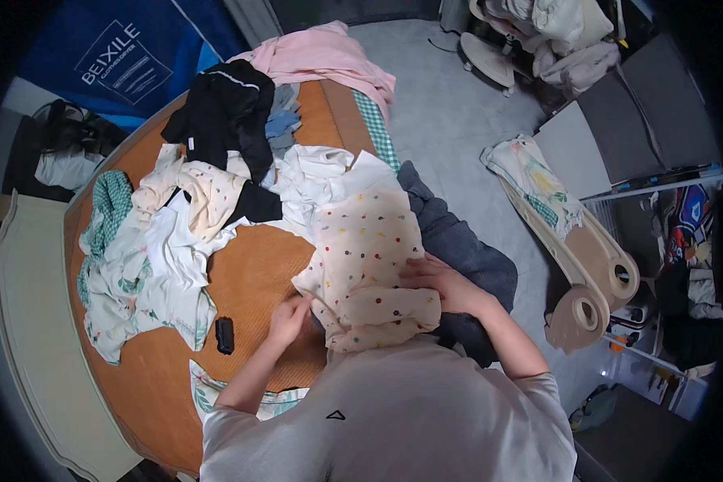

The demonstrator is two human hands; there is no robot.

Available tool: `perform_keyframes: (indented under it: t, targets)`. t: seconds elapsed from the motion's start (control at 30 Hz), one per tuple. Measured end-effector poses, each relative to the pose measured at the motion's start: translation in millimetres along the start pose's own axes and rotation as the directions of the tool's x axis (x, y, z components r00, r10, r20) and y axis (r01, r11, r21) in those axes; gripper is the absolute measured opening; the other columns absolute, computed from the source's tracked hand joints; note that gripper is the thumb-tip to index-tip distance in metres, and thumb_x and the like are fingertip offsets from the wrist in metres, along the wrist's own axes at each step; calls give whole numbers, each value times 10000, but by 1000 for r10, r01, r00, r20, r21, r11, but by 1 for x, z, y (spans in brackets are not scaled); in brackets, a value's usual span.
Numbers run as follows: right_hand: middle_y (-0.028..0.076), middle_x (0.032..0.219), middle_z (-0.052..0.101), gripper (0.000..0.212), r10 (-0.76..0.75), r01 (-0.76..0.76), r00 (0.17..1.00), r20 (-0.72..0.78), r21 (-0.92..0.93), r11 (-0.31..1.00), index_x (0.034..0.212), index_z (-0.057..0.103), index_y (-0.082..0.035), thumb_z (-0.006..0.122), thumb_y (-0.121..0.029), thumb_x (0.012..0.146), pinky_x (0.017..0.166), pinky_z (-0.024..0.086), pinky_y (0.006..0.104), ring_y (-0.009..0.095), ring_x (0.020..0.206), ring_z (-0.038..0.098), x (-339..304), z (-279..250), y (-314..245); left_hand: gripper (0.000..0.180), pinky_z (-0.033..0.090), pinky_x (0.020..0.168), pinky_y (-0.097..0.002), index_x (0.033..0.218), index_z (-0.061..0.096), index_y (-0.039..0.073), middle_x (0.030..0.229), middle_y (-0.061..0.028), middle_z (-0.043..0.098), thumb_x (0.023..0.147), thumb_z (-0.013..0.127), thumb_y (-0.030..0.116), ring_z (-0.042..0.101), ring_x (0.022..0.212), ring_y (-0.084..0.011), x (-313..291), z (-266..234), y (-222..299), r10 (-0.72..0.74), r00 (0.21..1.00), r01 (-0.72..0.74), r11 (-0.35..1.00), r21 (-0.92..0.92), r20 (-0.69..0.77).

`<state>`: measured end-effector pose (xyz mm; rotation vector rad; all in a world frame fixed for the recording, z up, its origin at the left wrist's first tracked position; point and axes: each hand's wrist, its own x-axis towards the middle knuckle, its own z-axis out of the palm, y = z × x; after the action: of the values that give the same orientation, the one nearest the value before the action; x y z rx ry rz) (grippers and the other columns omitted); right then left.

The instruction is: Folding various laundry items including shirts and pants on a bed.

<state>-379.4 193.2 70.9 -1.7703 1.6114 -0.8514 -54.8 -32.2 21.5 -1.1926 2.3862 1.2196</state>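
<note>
You are working on a cream garment with small coloured motifs [368, 241], which is lying in front of you on the bed [257, 261]; take it as the centre of the clock. Your left hand [291, 318] is sitting at about 8 o'clock, with thumb and fingertips apparently coming together on the cloth's edge, so that grip is looking clamped on the garment. Your right hand [443, 284] is resting at 3 o'clock with its fingers reaching over the other edge; whether that grip is pinching cloth or only pressing, you cannot tell from here.

As for progress, this piece is looking partly folded: its 6 o'clock end is showing a doubled band, while the part toward 12 is lying spread out, so it is seeming unfinished.

Much around it is looking undone. White garments [304, 173] are lying crumpled toward 11 o'clock, a black garment [233, 112] is heaping up between 10 and 11, and a similar cream patterned piece [209, 201] is bunching at 10. A white leaf-print garment [157, 297] is sprawling near 9, and dark grey cloth [478, 261] is lying loose just beyond your right hand, around 3. No neatly finished stack is showing on the bed.
</note>
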Motion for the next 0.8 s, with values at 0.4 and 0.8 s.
perform_keyframes:
  t: [0.4,0.8]
  targets:
    - [22,1251,554,633,-333,337,925,183,11,941,1279,572,-178,747,-144,671,1110,314,468,222,1195,501,84,46,-75,493,530,891,-402,1233,515,-79,1101,-192,641,758,620,-1,655,987,-284,-1,-53,51,12,876,461,274,-844,482]
    - [25,1258,564,482,-312,315,945,101,-9,949,1272,587,-197,715,-319,823,1097,343,479,200,1167,535,85,14,-97,744,572,774,-403,1333,456,-81,1104,-202,647,612,641,-64,679,916,-302,-56,-71,-96,-227,914,395,318,-862,335]
